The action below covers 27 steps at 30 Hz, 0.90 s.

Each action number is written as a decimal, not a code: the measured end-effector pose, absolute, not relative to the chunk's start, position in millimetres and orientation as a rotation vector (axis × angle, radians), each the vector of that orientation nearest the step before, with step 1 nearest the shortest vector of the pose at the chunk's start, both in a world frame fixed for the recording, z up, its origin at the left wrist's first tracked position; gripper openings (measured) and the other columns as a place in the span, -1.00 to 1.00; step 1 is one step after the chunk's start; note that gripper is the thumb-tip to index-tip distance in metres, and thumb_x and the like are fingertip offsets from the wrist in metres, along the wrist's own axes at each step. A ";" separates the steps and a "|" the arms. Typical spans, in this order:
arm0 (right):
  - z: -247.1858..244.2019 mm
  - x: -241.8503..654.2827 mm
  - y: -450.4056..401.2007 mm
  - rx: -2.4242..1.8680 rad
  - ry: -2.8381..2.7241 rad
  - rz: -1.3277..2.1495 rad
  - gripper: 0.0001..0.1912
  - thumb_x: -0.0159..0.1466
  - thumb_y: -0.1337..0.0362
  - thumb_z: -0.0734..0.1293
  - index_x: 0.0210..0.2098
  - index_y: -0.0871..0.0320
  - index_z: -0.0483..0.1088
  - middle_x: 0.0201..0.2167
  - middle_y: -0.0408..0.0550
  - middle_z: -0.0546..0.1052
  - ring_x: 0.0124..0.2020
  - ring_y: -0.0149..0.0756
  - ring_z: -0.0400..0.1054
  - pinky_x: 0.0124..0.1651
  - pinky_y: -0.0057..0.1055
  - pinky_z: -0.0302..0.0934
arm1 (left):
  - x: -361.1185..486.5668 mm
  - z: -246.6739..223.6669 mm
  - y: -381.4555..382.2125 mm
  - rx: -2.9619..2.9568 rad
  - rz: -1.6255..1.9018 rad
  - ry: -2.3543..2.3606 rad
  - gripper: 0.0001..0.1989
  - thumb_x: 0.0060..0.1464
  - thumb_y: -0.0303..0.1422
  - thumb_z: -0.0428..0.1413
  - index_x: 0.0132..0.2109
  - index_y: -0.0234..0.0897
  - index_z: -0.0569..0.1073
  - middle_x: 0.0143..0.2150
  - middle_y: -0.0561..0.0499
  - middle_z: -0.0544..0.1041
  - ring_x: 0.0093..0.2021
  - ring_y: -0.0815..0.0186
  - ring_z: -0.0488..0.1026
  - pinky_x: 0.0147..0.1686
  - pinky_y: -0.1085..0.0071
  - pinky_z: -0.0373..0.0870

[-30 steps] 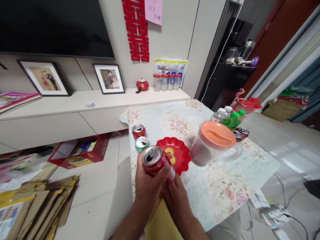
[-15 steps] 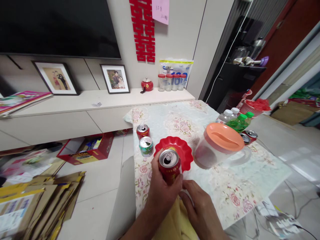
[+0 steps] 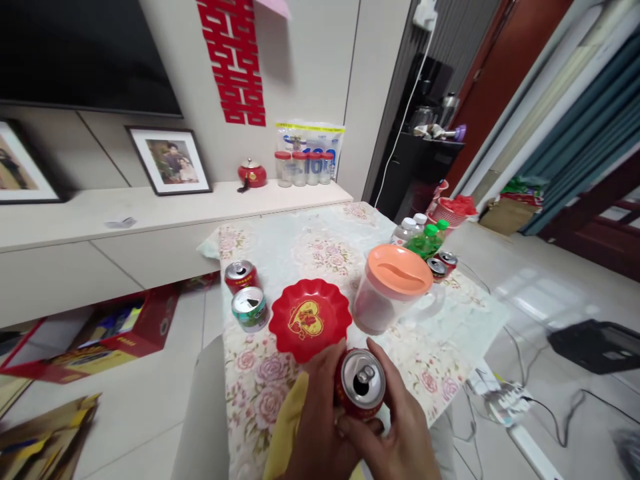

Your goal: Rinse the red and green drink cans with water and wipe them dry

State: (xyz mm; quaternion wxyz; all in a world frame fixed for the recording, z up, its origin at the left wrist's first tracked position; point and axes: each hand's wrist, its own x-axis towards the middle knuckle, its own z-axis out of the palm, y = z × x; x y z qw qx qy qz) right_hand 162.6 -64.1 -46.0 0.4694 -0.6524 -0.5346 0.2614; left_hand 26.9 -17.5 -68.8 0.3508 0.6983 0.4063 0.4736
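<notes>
Red, sits clasped between left hand (image 3: 320, 417) and right hand (image 3: 403, 427), likely light, dentable, best cupped side-on around the can (image 3: 361, 380).

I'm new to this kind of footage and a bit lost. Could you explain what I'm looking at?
There is no machine here: you see a person's own bare hands, through a camera worn on the head that looks forward and down. The left hand and the right hand hold a red can between them, opened top facing up. On the flowered table are a bowl, a pitcher with an orange lid and, near the left edge, two other cans. Bottles show behind the pitcher.
</notes>
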 end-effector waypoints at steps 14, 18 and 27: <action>-62.7 365.7 -32.9 -1.702 -0.708 0.281 0.08 -0.06 -0.14 0.63 0.34 0.18 0.35 0.26 0.22 0.52 0.18 0.16 0.50 0.27 0.08 0.38 | 54.4 -162.1 -22.3 2.179 0.696 0.880 -0.19 -0.17 -0.56 0.13 0.32 -0.21 0.43 0.25 -0.23 0.55 0.21 -0.05 0.54 0.21 0.08 0.55; -72.5 427.1 10.5 -1.716 -0.710 0.188 -0.08 -0.03 -0.07 0.65 0.21 0.22 0.44 0.11 0.16 0.59 0.10 0.11 0.50 0.30 0.18 0.31 | 51.0 -147.5 -16.6 2.258 0.605 0.815 -0.27 -0.05 -0.61 0.11 0.31 -0.19 0.47 0.21 -0.19 0.59 0.18 0.03 0.57 0.18 0.19 0.56; -87.0 493.8 68.7 -1.701 -0.802 0.108 -0.56 0.44 0.08 0.40 0.21 0.17 0.42 0.16 0.07 0.50 0.08 -0.14 0.47 0.11 -0.05 0.46 | 50.4 -148.1 -8.4 2.335 0.656 0.804 -0.35 -0.03 -0.60 0.12 0.24 -0.18 0.50 0.11 -0.12 0.64 0.10 0.08 0.59 0.16 0.22 0.58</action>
